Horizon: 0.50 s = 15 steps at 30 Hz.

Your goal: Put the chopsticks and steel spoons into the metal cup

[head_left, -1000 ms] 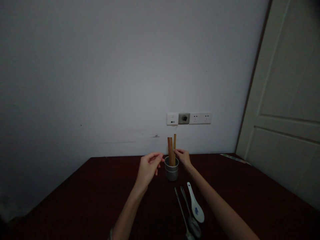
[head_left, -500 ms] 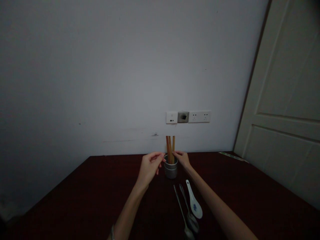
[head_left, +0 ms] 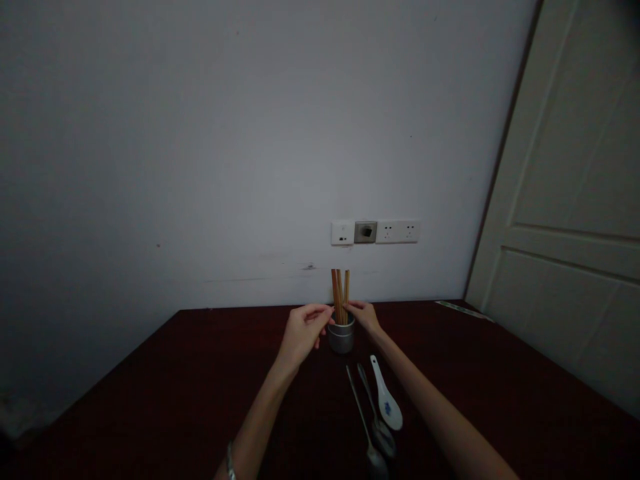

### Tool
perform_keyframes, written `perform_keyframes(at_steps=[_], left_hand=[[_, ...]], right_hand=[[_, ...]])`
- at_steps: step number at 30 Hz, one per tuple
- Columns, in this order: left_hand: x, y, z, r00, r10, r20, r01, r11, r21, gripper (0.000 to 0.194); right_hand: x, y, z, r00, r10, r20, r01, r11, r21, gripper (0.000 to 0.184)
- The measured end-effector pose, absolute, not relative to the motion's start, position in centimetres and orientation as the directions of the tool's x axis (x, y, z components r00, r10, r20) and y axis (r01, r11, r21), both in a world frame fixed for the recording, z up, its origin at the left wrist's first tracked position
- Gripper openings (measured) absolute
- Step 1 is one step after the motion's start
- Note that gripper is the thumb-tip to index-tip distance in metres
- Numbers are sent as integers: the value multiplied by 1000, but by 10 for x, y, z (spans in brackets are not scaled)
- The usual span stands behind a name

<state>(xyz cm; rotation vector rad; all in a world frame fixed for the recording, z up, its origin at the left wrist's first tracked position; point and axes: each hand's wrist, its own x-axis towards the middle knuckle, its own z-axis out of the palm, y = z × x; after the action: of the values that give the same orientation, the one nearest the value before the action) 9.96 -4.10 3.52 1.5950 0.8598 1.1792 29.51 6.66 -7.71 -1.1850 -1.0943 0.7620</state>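
Several wooden chopsticks (head_left: 337, 293) stand upright, leaning slightly, in a grey metal cup (head_left: 341, 341) near the back of the table. My right hand (head_left: 366, 316) is at the cup's right side, its thumb and fingers closed on the right-hand chopstick. At the left rim is my left hand (head_left: 303, 328), thumb and forefinger pinched together beside the chopsticks; whether anything is between the fingertips I cannot make out. In front of the cup lie a white spoon (head_left: 388, 403) with a blue mark, a metal spoon (head_left: 383, 439) and a thin long-handled spoon (head_left: 375, 460).
The dark red table (head_left: 200, 387) reaches back to a pale wall with sockets (head_left: 397, 231). A flat patterned strip (head_left: 464, 310) lies at the far right edge, near a white panelled door (head_left: 570, 200).
My left hand has shifted slightly right, closer to the chopsticks at the cup's rim. My right hand keeps its hold, and the view has tilted a little.
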Motion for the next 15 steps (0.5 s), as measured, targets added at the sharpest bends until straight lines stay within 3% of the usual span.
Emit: perform_keyframes(at_steps=[5, 10, 12, 15], left_hand=[[98, -37, 29, 412, 878, 245, 124, -320, 939, 28], [100, -28, 3, 598, 800, 52, 339, -311, 888, 25], [104, -25, -13, 622, 783, -13, 453, -346, 821, 22], [112, -24, -36, 650, 758, 50, 552, -517, 655, 18]], right_hand=[[296, 65, -74, 330, 916, 229, 68, 219, -973, 31], [310, 49, -67, 333, 924, 189, 59, 179, -982, 41], [319, 37, -63, 333, 927, 174, 74, 159, -985, 44], [334, 14, -58, 325, 929, 174, 123, 141, -982, 43]])
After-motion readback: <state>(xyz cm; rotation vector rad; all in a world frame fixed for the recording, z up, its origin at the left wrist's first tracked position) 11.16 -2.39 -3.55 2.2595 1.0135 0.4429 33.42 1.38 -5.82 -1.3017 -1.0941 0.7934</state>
